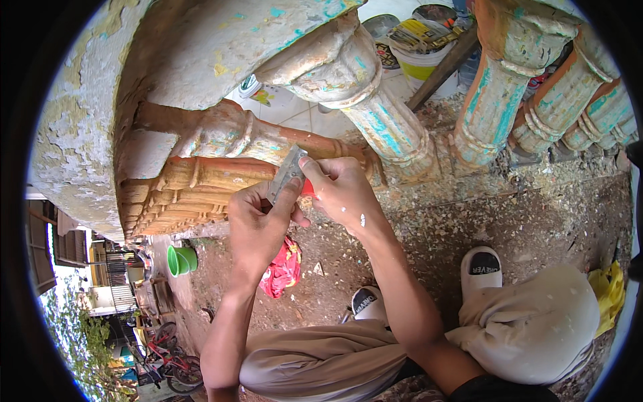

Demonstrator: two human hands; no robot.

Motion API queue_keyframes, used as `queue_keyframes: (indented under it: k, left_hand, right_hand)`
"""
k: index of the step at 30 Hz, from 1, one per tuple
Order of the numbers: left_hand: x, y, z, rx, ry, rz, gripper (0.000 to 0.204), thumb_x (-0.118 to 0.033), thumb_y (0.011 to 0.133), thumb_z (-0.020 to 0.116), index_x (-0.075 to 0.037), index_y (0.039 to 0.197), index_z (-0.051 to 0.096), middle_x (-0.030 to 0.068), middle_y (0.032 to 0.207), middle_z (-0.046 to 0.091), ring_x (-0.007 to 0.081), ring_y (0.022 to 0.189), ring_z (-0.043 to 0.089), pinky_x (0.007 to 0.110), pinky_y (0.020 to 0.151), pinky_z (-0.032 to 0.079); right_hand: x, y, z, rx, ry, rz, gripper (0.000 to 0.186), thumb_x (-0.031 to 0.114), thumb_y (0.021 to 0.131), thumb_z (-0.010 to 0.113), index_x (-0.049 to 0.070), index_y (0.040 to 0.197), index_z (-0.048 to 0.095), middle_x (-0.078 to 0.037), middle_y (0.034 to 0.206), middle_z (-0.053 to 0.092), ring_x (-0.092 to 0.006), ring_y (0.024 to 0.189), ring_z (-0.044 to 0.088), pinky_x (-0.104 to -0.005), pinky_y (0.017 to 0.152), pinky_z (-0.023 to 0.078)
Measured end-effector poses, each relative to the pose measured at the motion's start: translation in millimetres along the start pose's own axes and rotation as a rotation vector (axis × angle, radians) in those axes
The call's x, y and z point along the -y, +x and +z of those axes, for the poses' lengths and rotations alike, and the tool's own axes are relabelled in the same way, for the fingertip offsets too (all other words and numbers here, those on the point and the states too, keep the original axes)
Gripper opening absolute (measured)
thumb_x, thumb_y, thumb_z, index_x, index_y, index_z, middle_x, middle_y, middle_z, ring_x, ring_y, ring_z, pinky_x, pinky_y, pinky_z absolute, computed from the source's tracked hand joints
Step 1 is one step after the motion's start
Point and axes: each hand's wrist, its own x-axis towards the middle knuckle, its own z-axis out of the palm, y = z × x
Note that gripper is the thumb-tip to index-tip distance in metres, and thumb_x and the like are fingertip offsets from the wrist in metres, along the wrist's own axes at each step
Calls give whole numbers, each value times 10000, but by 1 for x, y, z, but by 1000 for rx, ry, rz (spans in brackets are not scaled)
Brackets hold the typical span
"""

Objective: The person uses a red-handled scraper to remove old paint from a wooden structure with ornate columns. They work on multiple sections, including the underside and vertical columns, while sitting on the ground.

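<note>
Between my two hands is a putty knife with a flat grey metal blade (pixel 287 175) and a red handle. My right hand (pixel 341 191) is closed on the handle, its thumb up near the blade. With thumb and fingers, my left hand (pixel 260 218) pinches the lower edge of the blade. Just beyond the hands stand balusters with peeling paint; the nearest baluster (pixel 231 134) is white and orange-brown. Another baluster (pixel 388 124), with turquoise patches, rises to the right. White specks dot my right wrist.
Paint flakes cover the dirt ground (pixel 442 221). A red cloth (pixel 282 269) lies below my hands, a green bucket (pixel 182 260) farther left. Behind the balusters are a white paint bucket (pixel 420 57) and a leaning wooden plank (pixel 445 67). A yellow plastic bag (pixel 608 295) lies at right.
</note>
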Motion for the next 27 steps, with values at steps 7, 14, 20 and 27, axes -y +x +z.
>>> queue_keyframes:
  k: [7,14,20,27]
  left_hand:
    - [-4,-3,-2,-23,112,39,281,-204,1020,681,-1,845,767,39,602,681,31,518,565,229,484,377]
    - [2,-1,4,38,68,-1,283,-185,1024,675,-15,813,756,40,603,689,20,491,490,235,482,350]
    - [6,3,2,32,-67,-14,332,-193,1034,666,-18,763,746,44,585,683,24,488,498,238,485,351]
    - [6,1,1,113,-143,-75,377,-238,1056,652,-12,762,717,78,654,696,142,596,691,267,576,463]
  right_hand:
    - [-16,-1,6,-2,93,-64,469,291,1089,602,-5,726,627,48,575,503,-38,540,405,-301,493,329]
    - [-15,1,-5,6,37,-30,418,296,1091,620,44,760,661,70,567,459,-23,461,365,-257,426,234]
    - [-1,-3,-8,-45,-179,-158,476,295,1078,628,37,678,614,68,559,446,-36,494,356,-295,451,248]
    - [1,-3,-7,-48,-188,-102,489,261,1072,623,-16,670,579,50,552,431,-39,544,357,-324,479,277]
